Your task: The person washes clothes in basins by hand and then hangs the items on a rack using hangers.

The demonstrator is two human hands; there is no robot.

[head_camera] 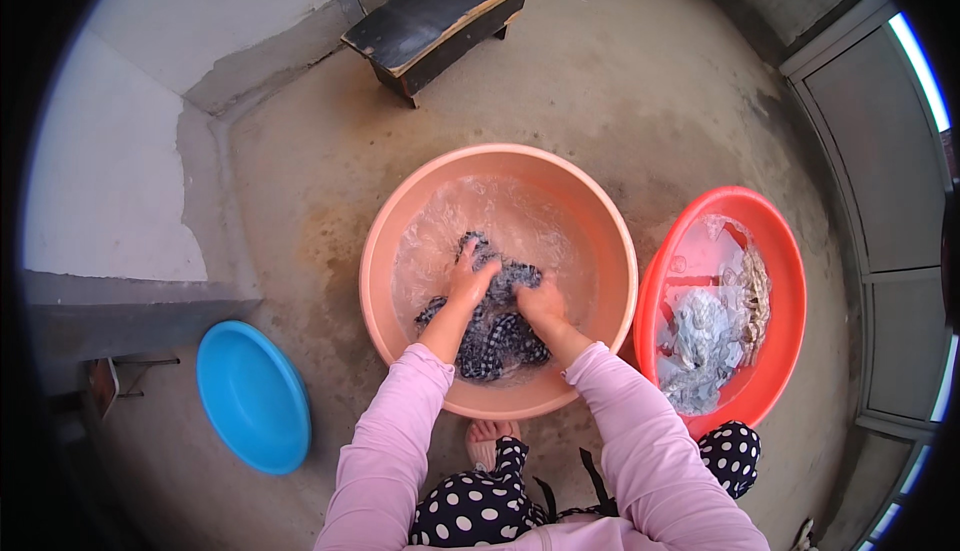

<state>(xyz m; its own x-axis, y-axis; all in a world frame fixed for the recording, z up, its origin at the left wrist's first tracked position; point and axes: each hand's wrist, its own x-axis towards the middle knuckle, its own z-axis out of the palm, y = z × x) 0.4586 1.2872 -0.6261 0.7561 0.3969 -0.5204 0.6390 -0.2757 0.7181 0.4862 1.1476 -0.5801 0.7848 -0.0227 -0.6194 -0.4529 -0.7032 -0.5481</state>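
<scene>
A large peach plastic basin [376, 251] with water in it stands on the floor in front of me. In the water lies a dark checked cloth [487, 345], wet and bunched up. My left hand [472, 277] is on the cloth's upper left part, fingers spread, with the thumb towards the right. My right hand [541, 303] grips the cloth's right side, its fingers curled and partly hidden in the folds. Pink sleeves are pushed back to both forearms.
Close by on the right, a red basin [791, 311] holds water, pale wet cloth [701, 326] and a beige patterned cloth [754, 303]. A blue basin [255, 397] stands at the left. A black bench [442, 7] is near the wall ahead. My bare foot is below the peach basin.
</scene>
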